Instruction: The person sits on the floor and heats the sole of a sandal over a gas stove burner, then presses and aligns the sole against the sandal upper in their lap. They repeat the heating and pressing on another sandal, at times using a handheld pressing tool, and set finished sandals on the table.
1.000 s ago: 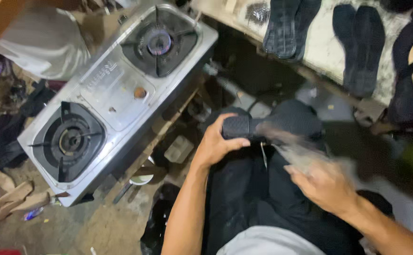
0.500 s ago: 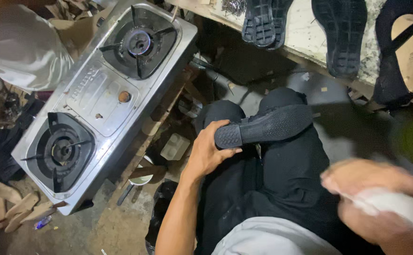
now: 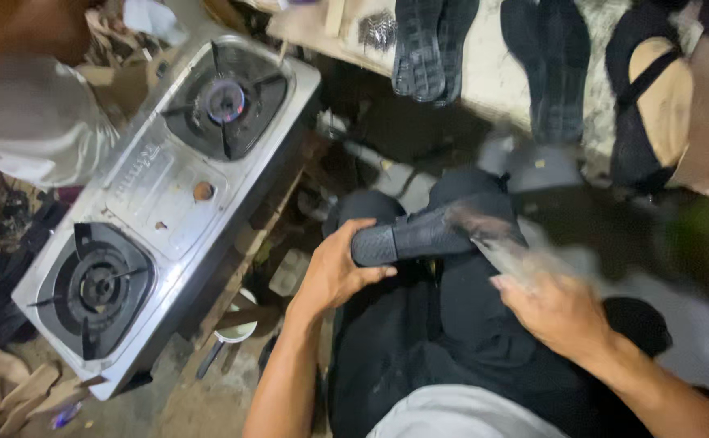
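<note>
My left hand point(image 3: 334, 276) grips the heel end of a black rubber shoe sole point(image 3: 427, 234) that lies across my lap, over black trousers point(image 3: 419, 357). My right hand point(image 3: 553, 308) holds a pale, motion-blurred thing point(image 3: 508, 247), maybe a brush or cloth, whose far end meets the sole's upper surface. What that thing is I cannot tell for sure.
A two-burner steel gas stove point(image 3: 156, 203) stands at the left, its far burner point(image 3: 226, 99) lit with a small flame. Black soles point(image 3: 431, 45) and a tan-and-black sandal point(image 3: 654, 93) lie on a bench at the top. A person in a grey garment point(image 3: 22, 122) sits at the upper left.
My right hand has come up from the lower right with the pale thing and now meets the sole. My left hand keeps holding the sole.
</note>
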